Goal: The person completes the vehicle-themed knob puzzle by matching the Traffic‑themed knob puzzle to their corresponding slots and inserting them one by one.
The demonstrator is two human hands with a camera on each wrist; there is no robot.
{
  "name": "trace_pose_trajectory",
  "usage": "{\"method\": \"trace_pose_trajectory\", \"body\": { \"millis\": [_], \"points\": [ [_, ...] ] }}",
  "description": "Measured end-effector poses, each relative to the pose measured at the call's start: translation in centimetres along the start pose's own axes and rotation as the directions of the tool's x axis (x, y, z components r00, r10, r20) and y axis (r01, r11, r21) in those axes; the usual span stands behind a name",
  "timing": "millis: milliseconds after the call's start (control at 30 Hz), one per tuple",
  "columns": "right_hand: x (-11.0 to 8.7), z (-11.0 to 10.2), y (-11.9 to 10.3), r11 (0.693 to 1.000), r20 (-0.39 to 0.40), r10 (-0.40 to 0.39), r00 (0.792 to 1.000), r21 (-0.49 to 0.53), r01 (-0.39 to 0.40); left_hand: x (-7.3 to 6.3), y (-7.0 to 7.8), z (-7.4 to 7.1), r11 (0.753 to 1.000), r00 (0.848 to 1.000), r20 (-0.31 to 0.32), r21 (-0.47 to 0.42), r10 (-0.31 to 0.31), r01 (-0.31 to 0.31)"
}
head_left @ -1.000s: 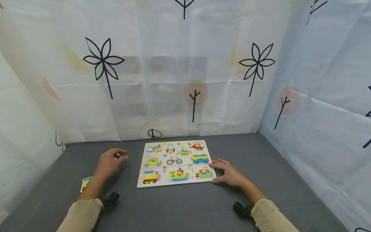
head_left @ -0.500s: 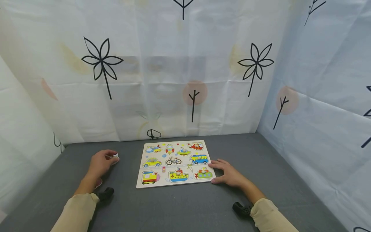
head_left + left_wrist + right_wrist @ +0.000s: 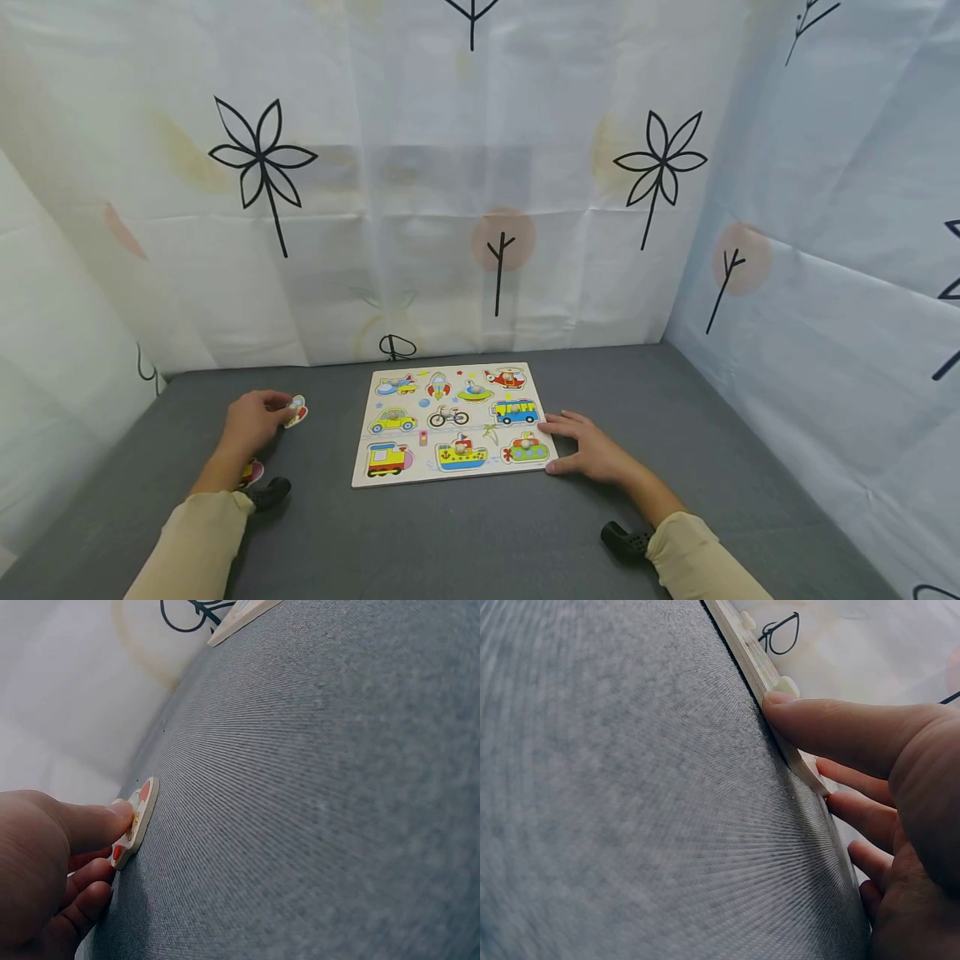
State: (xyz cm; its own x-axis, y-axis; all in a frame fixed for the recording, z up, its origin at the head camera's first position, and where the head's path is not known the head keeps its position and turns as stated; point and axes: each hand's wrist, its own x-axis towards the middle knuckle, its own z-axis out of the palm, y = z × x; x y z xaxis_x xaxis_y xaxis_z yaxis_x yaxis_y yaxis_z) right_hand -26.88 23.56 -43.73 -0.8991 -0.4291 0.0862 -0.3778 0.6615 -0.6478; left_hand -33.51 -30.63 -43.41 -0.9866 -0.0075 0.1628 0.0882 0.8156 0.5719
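Observation:
On the dark table, my left hand point(image 3: 253, 421) pinches a small red, white and yellow puzzle piece point(image 3: 297, 411) at the left of the board. In the left wrist view my thumb lies over the face of that piece point(image 3: 145, 806), which is tilted close over the cloth. A second piece point(image 3: 252, 472), yellow, red and pink, is partly hidden under my left wrist. At the lower right corner of the wooden vehicle puzzle board point(image 3: 420, 477) rests my right hand point(image 3: 592, 447). Its thumb touches the front edge and its extended fingers the right edge point(image 3: 810, 771).
Vehicle pictures, several with knobs, cover the board, among them a blue bus point(image 3: 516, 412) and a boat point(image 3: 461, 452). Behind the table hangs a white curtain point(image 3: 420, 275) with plant drawings. Black wrist mounts point(image 3: 627, 542) sit under both forearms.
My left hand has drawn to the left, away from the board, and the pinched piece now shows its coloured face. The second piece shows on the other side of my wrist. My right hand stays put.

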Motion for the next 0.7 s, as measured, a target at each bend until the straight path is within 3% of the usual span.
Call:
{"method": "trace_pose_trajectory", "body": {
  "millis": [167, 400, 567, 700],
  "points": [
    [0.0, 0.0, 0.0, 1.000, -0.002, -0.004, 1.000, -0.007, 0.004, 0.2, -0.1, -0.1, 1.000, 1.000, 0.029, 0.014, -0.008, 0.007],
    [0.0, 0.0, 0.0, 1.000, 0.000, 0.003, 1.000, -0.005, -0.003, 0.5, 0.0, -0.1, 0.998, 1.000, 0.011, 0.060, 0.016, -0.017],
    [0.0, 0.0, 0.0, 1.000, 0.003, 0.011, 1.000, -0.004, -0.011, 0.3, 0.7, 0.1, 0.999, 1.000, 0.010, 0.041, 0.014, -0.015],
    [0.0, 0.0, 0.0, 1.000, 0.000, 0.014, 1.000, 0.001, -0.014, 0.3, 1.5, 0.2, 0.998, 0.999, -0.008, 0.038, 0.050, -0.050]
  ]
}}
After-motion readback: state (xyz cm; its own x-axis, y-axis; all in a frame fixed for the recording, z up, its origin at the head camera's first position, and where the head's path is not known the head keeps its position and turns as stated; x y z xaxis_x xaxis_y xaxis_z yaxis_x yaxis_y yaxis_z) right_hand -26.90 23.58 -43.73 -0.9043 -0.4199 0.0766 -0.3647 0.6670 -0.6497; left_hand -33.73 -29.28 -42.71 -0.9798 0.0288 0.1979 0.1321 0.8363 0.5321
